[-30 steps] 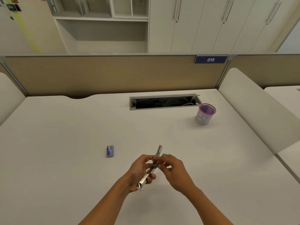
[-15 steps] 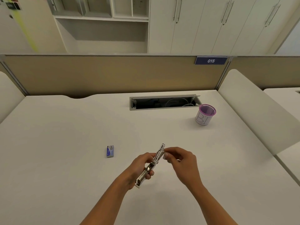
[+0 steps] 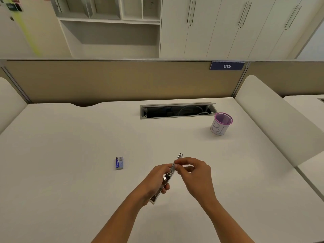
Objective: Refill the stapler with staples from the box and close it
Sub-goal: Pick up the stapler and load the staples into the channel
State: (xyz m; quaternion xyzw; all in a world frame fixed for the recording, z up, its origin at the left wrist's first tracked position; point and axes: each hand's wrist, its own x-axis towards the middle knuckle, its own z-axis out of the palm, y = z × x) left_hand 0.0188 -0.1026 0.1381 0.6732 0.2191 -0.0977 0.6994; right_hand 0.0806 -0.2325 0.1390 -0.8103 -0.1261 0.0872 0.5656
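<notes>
A slim metal stapler [image 3: 166,179] is held above the white desk, tilted with its far end pointing up and away. My left hand [image 3: 155,181] grips its lower half. My right hand [image 3: 193,174] pinches the upper part of the stapler between thumb and fingers; whether staples sit between those fingers is hidden. A small blue staple box [image 3: 119,162] lies flat on the desk to the left of both hands, untouched.
A purple-rimmed mesh cup [image 3: 221,124] stands at the back right. An open cable slot [image 3: 177,111] is cut into the desk [image 3: 70,172] near the beige partition. A white divider [image 3: 273,116] bounds the right side.
My right hand has slid up along the stapler toward its far end. The stapler has shifted slightly, still in my left hand. The staple box has not moved.
</notes>
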